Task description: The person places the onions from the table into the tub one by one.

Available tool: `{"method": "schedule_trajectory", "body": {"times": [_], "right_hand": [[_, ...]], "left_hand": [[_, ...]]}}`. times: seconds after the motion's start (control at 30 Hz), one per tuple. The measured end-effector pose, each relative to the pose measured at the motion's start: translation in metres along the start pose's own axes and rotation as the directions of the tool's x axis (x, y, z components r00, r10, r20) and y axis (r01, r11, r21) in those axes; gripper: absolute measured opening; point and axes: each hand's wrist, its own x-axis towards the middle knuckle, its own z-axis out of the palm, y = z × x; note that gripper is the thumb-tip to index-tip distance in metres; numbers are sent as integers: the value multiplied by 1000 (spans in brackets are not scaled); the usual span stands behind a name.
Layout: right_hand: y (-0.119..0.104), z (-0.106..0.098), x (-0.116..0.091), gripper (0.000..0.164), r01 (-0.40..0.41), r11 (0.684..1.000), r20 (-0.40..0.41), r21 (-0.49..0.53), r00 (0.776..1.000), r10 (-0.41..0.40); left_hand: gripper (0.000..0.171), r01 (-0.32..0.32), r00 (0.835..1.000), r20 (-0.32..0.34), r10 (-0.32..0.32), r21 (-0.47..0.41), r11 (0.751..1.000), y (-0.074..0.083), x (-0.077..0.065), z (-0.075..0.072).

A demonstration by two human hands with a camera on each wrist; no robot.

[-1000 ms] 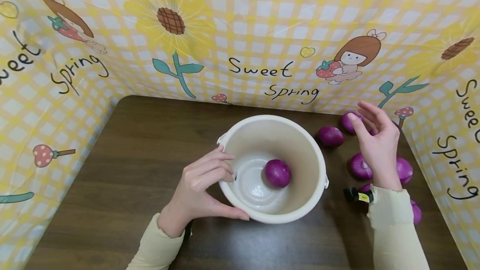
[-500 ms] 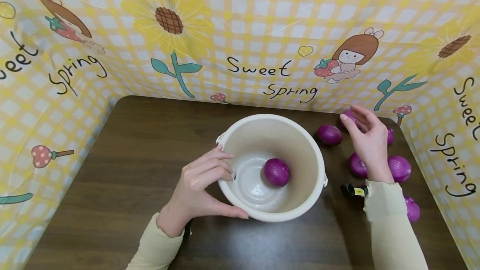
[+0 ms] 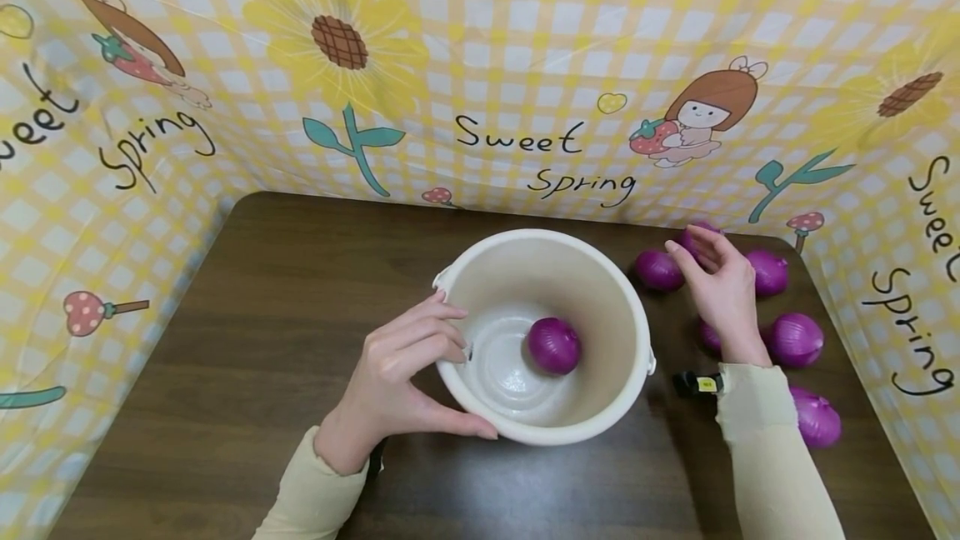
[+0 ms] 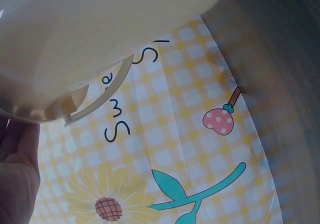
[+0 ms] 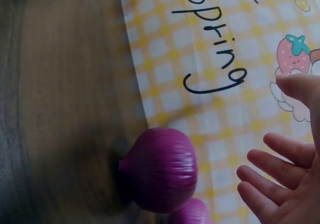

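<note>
A cream-white bucket [image 3: 517, 432] stands upright on the table, with one purple onion [image 3: 555, 346] inside. My left hand [image 3: 401, 373] holds its rim at the near left, fingers hooked over the edge and thumb along the front. In the left wrist view, the bucket's side [image 4: 100, 34] and handle [image 4: 107, 96] show beside part of that hand [image 4: 20, 169]. My right hand [image 3: 720, 286] hovers empty over the onions at the right, fingers loosely bent. Nearest to it are a left onion [image 3: 658, 271] and a back onion, partly hidden. The right wrist view has an onion [image 5: 162, 169] apart from the fingers.
More purple onions lie along the table's right side, among them one behind the right hand [image 3: 770, 272], one farther right [image 3: 798, 340] and one by the sleeve [image 3: 817, 417]. A checked yellow cloth [image 3: 525, 48] walls the dark wooden table [image 3: 300, 290] at the back and sides.
My right hand has moved left and a little toward me, over the onions, uncovering those farther right. The left hand, the bucket and the onion inside stay as they were.
</note>
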Motion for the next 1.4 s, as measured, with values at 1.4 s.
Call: {"method": "schedule_trajectory", "body": {"times": [1.4], "right_hand": [[33,16,6,82,-93,967,126,-238,984,126]], "left_hand": [[64,-10,1000,-6,10,-4,1000,0,1,0]]}}
